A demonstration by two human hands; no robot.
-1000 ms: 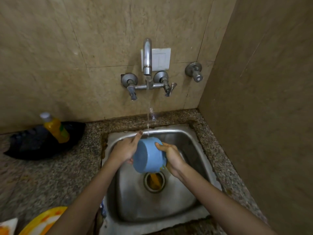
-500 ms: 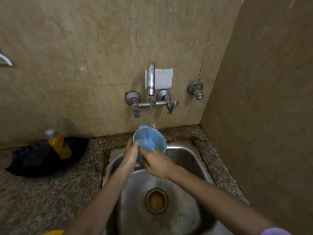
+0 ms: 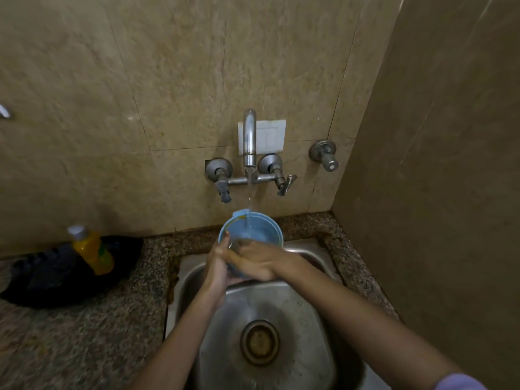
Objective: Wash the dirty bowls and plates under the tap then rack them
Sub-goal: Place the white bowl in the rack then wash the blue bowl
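Note:
A light blue bowl (image 3: 257, 228) is held over the back of the steel sink (image 3: 318, 302), its mouth turned up toward me, and it is partly filled with water. Water runs from the wall tap (image 3: 249, 136) straight into it. My left hand (image 3: 221, 263) grips the bowl's left side and underside. My right hand (image 3: 260, 261) lies across its front rim, fingers reaching inside. The bowl's lower half is hidden behind both hands.
A yellow soap bottle (image 3: 91, 249) leans on a black bag (image 3: 56, 274) on the granite counter (image 3: 84, 339) to the left. The drain (image 3: 259, 342) sits mid-sink. A spare valve (image 3: 325, 154) and a tiled side wall (image 3: 450, 192) close the right.
The bowl went from tipped on its side low over the drain to raised under the tap with its mouth up. My view has tilted upward; the yellow plate at lower left has left the frame.

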